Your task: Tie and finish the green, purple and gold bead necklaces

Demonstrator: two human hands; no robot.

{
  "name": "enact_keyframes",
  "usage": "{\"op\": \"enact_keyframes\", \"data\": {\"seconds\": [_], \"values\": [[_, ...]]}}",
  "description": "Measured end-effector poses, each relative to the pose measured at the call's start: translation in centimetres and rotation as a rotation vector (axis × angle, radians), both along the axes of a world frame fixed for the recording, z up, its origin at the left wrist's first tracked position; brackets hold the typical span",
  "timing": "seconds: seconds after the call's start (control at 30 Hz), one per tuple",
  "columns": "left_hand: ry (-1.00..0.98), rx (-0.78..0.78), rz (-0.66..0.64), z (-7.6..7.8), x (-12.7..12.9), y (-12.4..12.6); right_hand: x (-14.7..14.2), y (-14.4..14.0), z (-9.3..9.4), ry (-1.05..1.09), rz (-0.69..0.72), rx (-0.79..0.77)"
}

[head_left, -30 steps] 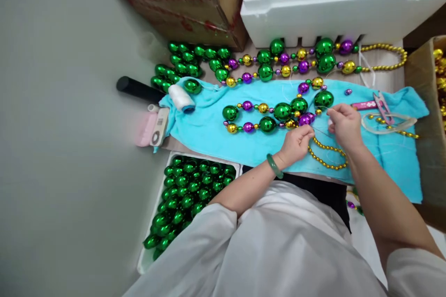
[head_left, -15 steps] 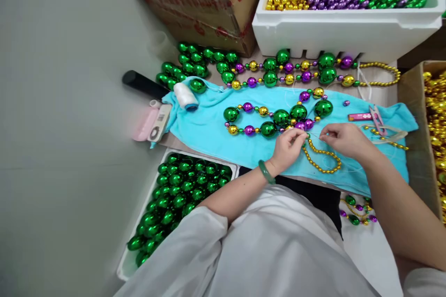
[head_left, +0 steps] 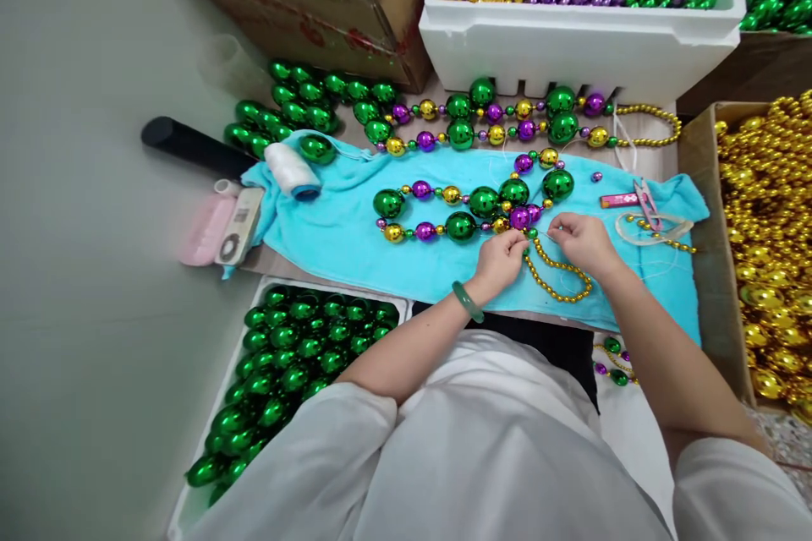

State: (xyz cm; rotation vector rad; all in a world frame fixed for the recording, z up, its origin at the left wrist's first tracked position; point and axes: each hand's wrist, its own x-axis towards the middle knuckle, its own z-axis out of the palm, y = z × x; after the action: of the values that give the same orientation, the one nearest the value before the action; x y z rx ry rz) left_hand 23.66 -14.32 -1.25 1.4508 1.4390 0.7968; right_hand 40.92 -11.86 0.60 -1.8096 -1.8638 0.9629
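On a turquoise towel [head_left: 342, 245] lies a bead necklace [head_left: 461, 226] of large green and smaller purple and gold beads. A loop of small gold beads [head_left: 562, 297] hangs off its near end. My left hand [head_left: 500, 264], with a green bangle on the wrist, pinches the necklace where the gold loop meets the small green beads. Just to the right, my right hand [head_left: 584, 243] is closed in a pinch on a thin clear thread [head_left: 540, 234] that runs toward those beads. The exact grip between the left fingertips is hidden.
A finished-looking bead strand [head_left: 495, 135] lies behind the towel. A thread spool [head_left: 292, 172] sits left; pink snips [head_left: 647, 203] lie right. Around stand a white foam box [head_left: 577, 46], a cardboard box [head_left: 317, 0], a gold-bead box [head_left: 710, 270] and a green-bead tray [head_left: 254, 296].
The view has swung right, so everything appears further left. My right hand has risen slightly relative to the left, thread still pinched. The small green beads show more clearly between the hands.
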Motion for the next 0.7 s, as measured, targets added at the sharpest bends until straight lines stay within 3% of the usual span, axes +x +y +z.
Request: {"op": "enact_keyframes", "data": {"seconds": [0.2,0.3,0.4,0.5,0.6,0.7], "values": [[-0.708,-0.711,0.157,1.1,0.2,0.8,-0.2,-0.7,-0.3,-0.106,-0.097,0.026],[-0.961,-0.890,0.268,1.9,0.4,0.9,-0.5,-1.6,0.3,-0.190,-0.105,0.055],[-1.009,-0.861,0.300,2.1,0.6,0.6,-0.9,-2.6,1.1,-0.207,-0.096,0.148],[-0.888,-0.724,0.248,1.8,0.9,0.0,-1.2,-3.2,1.9,-0.174,-0.114,0.189],[-0.731,-0.595,0.213,1.5,1.0,-0.5,-1.4,-3.4,2.3,-0.076,-0.197,0.060],[-0.681,-0.576,0.200,1.6,1.3,-0.8,-1.6,-3.8,2.0,0.151,-0.268,-0.130]]}}
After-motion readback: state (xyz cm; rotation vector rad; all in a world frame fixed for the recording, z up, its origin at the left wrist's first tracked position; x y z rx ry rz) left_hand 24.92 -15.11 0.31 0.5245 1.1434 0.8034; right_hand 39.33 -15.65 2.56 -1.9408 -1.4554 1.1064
